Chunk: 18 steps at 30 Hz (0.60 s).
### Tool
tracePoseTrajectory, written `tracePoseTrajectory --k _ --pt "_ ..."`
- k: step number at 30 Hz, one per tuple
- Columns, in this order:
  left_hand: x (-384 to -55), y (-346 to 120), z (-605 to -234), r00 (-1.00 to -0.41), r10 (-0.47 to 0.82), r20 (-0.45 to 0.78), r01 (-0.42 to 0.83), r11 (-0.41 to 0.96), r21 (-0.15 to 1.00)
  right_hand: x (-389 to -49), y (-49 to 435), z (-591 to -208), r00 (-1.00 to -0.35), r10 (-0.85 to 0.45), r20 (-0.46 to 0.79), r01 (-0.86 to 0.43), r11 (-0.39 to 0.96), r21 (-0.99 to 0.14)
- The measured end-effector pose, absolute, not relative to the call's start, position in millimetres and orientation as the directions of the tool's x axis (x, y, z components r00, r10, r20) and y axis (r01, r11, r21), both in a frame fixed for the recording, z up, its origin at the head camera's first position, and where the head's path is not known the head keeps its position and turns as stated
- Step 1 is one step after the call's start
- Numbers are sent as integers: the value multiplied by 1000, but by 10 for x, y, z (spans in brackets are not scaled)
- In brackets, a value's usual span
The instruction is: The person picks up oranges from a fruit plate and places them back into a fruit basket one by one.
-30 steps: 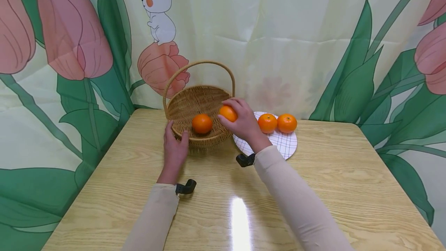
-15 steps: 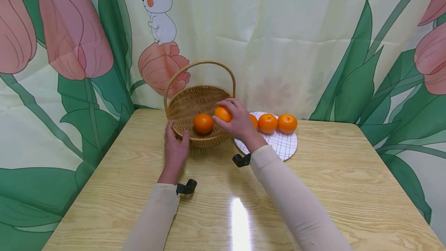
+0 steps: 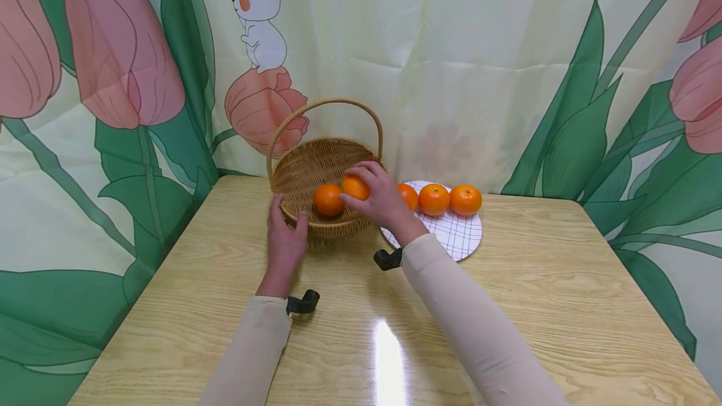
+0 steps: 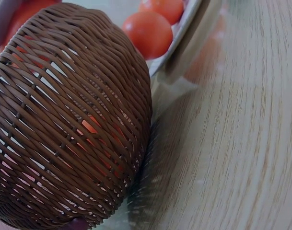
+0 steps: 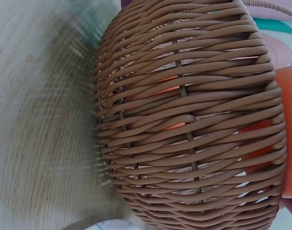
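Note:
In the head view, my left hand (image 3: 286,240) holds the near left rim of a wicker basket (image 3: 299,165), thumb and fingers spread along the edge. The basket has a tall arched handle and fills much of both wrist views. One mandarin orange (image 3: 328,200) lies inside it. My right hand (image 3: 383,198) grips another mandarin orange (image 3: 356,187) over the basket's right side, close beside the one inside. In the right wrist view, the gripped mandarin (image 5: 290,129) shows just above the rim at the right edge.
A white plate (image 3: 459,237) with a blue grid pattern stands right of the basket. On it sit three mandarins (image 3: 434,199) in a row, the leftmost partly hidden by my right hand. A wooden table (image 3: 536,306) carries everything, with a printed curtain (image 3: 462,80) behind.
My right hand has moved left and slightly down with its mandarin, toward the one in the basket. The leftmost mandarin on the plate has come into view. My left hand stays put.

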<state>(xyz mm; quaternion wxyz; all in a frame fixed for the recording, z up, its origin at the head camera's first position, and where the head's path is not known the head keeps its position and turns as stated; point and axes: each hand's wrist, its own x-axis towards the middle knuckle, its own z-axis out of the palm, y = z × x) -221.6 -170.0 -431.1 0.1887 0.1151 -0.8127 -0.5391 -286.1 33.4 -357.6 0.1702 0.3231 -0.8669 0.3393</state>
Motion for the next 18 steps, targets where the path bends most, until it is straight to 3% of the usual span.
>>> tracePoseTrajectory --k 18 --pt "-2210 -1694 -4303 -903 -386 186 17 402 915 -2887 283 -3670 -698 -555 453 -716 559 -418"
